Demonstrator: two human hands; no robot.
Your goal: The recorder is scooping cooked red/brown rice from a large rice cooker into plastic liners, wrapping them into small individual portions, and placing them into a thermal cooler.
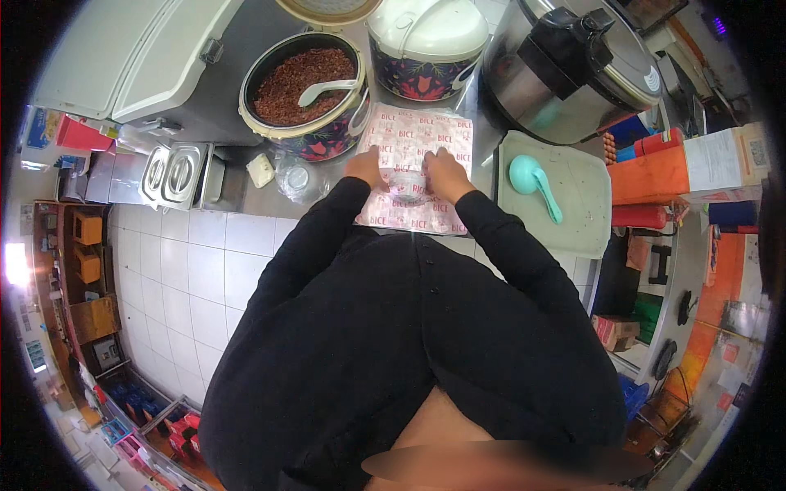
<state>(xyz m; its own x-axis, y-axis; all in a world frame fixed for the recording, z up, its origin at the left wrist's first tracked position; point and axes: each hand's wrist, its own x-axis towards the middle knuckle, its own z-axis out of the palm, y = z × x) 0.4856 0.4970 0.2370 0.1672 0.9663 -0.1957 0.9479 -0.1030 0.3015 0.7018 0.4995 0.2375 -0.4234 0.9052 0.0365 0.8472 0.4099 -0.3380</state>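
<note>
A stack of pink-and-white printed wrapping paper (pixel 414 218) lies at the counter's front edge, directly before me. On it rests a clear plastic piece (pixel 406 184), its exact shape hard to make out. My left hand (pixel 366 167) is at the left side of this plastic, thumb beside it and fingers over the paper. From the right, my right hand (pixel 447 175) bends its fingers down at the plastic's other side. Whether either hand grips the plastic or the paper is not clear. Left of my left hand stand clear plastic bowls or cups (pixel 298 179), seemingly nested.
An uncovered pot of reddish-brown rice (pixel 270 86) holds a white rice paddle (pixel 325 91). Behind the paper stands a lidded patterned pot (pixel 424 55). At right are a large steel cooker (pixel 516 80) and a tray (pixel 552 239) bearing a turquoise ladle (pixel 525 175). Steel containers (pixel 184 175) stand left.
</note>
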